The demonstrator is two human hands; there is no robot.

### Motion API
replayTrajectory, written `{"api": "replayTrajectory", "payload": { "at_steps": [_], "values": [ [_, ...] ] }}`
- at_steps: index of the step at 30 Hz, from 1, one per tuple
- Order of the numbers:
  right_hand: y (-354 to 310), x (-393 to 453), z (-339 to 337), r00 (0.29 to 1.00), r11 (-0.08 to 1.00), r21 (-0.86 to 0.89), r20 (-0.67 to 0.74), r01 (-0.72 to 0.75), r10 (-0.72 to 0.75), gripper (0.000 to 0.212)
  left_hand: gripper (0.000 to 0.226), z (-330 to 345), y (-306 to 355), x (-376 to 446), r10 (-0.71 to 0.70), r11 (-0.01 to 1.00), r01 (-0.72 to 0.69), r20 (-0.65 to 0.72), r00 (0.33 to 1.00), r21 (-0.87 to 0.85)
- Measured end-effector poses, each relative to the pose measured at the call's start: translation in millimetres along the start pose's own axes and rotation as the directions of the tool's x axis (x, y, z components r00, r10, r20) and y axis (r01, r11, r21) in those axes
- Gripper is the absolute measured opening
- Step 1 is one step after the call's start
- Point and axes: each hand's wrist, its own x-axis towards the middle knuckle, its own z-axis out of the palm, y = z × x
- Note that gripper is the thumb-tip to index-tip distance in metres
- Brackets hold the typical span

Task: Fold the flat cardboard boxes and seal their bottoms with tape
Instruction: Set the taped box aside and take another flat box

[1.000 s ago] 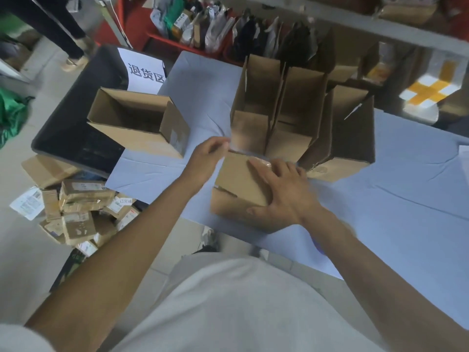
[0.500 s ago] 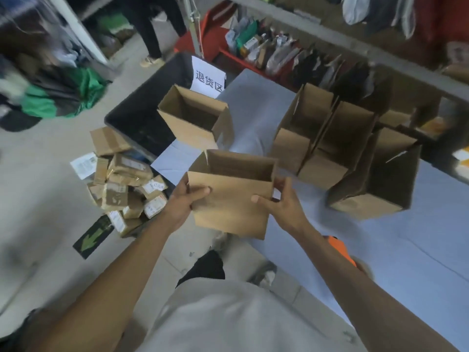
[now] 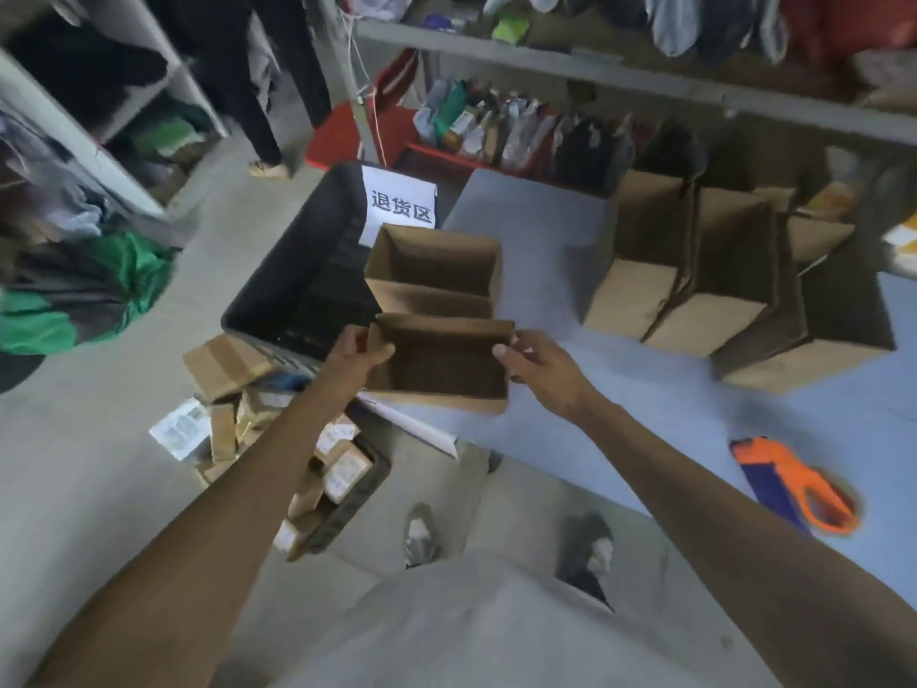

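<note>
Left hand: the left hand (image 3: pixel 358 351) grips the left end wall of the open box (image 3: pixel 439 362), thumb hooked over the rim into the inside, fingers behind the wall.
Right hand: the right hand (image 3: pixel 538 362) pinches the right end wall of the same box, thumb tip on the inner edge near the top corner, fingers curled round the outside.
Held box: open side up, dark inside, at the near left corner of the table (image 3: pixel 620 389); whether it rests on the surface or is lifted just above it I cannot tell.
Second box: another open box (image 3: pixel 434 265) stands directly behind the held one, touching or nearly touching it.
Box row: three more upright boxes (image 3: pixel 704 280) stand close together farther right on the table, well apart from the hands.
Tape dispenser: an orange and blue tape dispenser (image 3: pixel 799 484) lies near the right forearm by the table's near edge, blurred.
Floor: a black bin (image 3: pixel 293 290) with a white paper sign (image 3: pixel 399 206) stands left of the table; small parcels (image 3: pixel 297 439) are heaped in front of it.
</note>
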Motion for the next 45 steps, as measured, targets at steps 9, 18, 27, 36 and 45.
{"api": "replayTrajectory", "payload": {
  "at_steps": [9,18,27,36,45],
  "values": [
    [-38.9,31.7,32.1,0.949,0.969,-0.171,-0.291,-0.180,0.126,0.087,0.071,-42.6,42.5,51.0,0.161,0.952,-0.184,0.113,0.981,0.243],
    [-68.1,72.0,28.0,0.959,0.948,-0.284,-0.276,-0.146,0.065,0.069,0.080,-43.2,66.6,81.7,0.300,0.741,-0.468,0.386,0.872,0.482],
    [-82.8,103.9,-30.0,0.920,0.860,-0.476,-0.390,-0.185,-0.018,0.058,0.039,-3.2,127.4,120.3,0.430,0.608,-0.576,0.384,0.817,0.546],
    [-79.5,140.4,-49.6,0.939,0.910,-0.359,-0.333,-0.206,0.081,0.040,0.034,18.5,171.8,161.1,0.335,0.485,-0.530,0.412,0.847,0.696],
    [-78.2,75.3,-87.1,0.876,0.896,-0.402,-0.482,-0.187,-0.033,0.039,0.062,89.1,202.7,111.7,0.524,0.270,-0.563,0.372,0.766,0.781]
  ]
}}
